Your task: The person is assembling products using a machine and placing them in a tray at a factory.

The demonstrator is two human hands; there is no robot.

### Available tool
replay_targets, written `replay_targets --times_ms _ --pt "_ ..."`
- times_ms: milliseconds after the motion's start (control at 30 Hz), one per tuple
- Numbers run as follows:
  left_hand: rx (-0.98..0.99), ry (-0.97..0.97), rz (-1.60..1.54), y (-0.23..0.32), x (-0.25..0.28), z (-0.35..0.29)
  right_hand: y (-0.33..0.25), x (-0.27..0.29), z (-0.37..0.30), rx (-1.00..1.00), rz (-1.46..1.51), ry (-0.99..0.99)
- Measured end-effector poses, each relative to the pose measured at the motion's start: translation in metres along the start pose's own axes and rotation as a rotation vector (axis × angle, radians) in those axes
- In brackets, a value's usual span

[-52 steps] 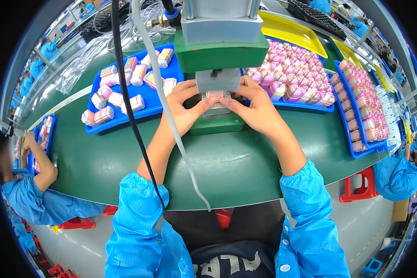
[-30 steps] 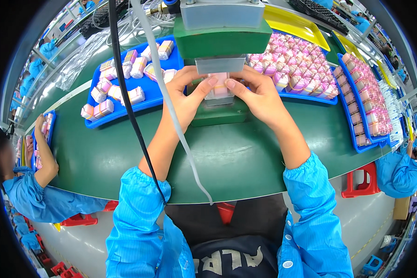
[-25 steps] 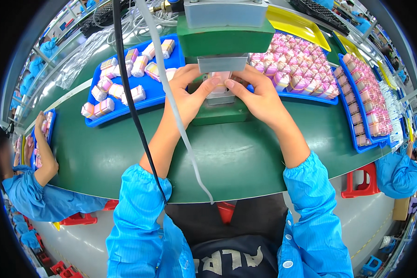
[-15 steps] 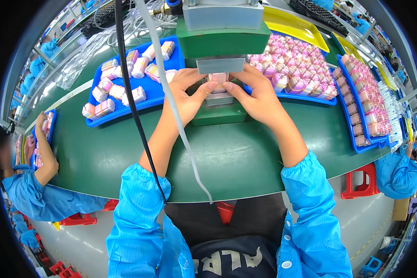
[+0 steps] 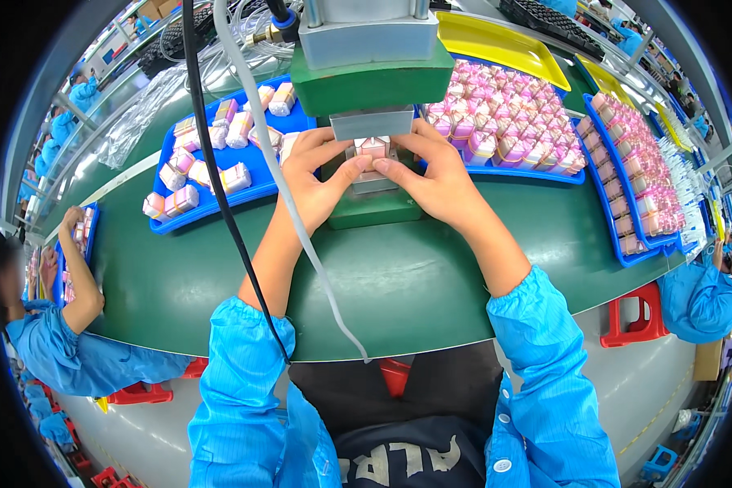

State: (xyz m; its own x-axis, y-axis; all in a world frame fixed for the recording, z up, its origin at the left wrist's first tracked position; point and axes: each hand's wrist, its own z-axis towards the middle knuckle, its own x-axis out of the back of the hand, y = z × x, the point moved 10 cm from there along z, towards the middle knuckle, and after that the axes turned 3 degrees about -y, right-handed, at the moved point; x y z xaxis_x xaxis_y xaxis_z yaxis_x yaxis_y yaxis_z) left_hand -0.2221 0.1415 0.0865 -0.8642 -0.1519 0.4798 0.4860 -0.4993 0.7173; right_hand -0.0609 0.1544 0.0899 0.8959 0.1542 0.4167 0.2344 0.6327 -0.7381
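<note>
Under the green press (image 5: 370, 77), left hand (image 5: 313, 175) and right hand (image 5: 435, 175) pinch one small pink box (image 5: 373, 149); blue trays (image 5: 220, 163) flank both sides of the desk (image 5: 382, 276)

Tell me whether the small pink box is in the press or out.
In: the small pink box sits under the press head, both hands' fingertips on it.

Both forearms reaching forward, left hand (image 5: 315, 175) and right hand (image 5: 433, 175) close together, fingertips pinched inward
</note>
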Motion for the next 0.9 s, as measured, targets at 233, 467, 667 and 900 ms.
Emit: replay_targets --times_ms 233,467,667,900 --pt "-0.014 0.026 -0.026 -0.002 -0.004 -0.003 -0.001 0.000 -0.001 -0.035 0.011 0.037" --pt "-0.038 0.006 0.019 0.001 -0.003 -0.002 0.002 -0.001 -0.002 -0.049 -0.027 0.018" --pt "0.012 -0.013 -0.007 -0.006 -0.005 -0.003 0.001 -0.001 -0.001 -0.069 0.006 0.003" --pt "0.089 -0.061 -0.167 -0.013 -0.011 -0.004 0.008 -0.002 -0.001 -0.092 0.005 -0.012"
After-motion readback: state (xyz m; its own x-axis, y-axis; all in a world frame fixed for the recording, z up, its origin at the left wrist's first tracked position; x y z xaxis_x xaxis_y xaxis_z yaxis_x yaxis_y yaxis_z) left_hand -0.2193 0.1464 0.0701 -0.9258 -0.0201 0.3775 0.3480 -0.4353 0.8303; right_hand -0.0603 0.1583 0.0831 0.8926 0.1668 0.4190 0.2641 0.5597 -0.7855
